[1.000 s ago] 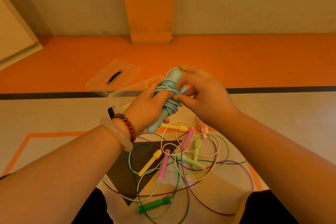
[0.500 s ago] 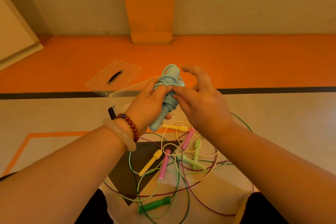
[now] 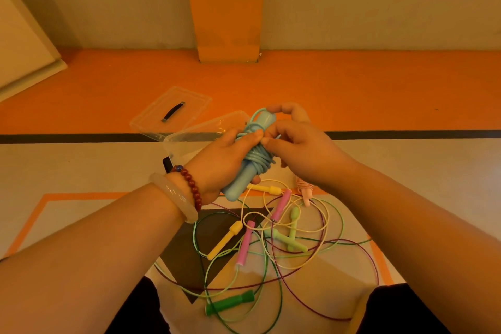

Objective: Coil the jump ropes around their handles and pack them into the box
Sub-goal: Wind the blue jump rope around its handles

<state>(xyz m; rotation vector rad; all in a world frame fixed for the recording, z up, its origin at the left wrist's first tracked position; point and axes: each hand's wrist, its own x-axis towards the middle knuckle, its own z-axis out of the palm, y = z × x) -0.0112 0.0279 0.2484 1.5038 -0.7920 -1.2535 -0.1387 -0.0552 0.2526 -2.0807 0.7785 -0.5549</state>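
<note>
Held up over the floor [image 3: 406, 171], the blue jump rope [image 3: 254, 160] sits in the left hand [image 3: 219, 163], which grips its coiled handles, while the right hand [image 3: 306, 154] pinches the cord near the top. Open floor spreads to the right – the clear box [image 3: 187, 141] just behind the hands is mostly hidden, its lid [image 3: 173, 111] beyond. Loose ropes [image 3: 271, 238] tangle below; cream floor meets an orange band and pillar [image 3: 225, 8].
</note>
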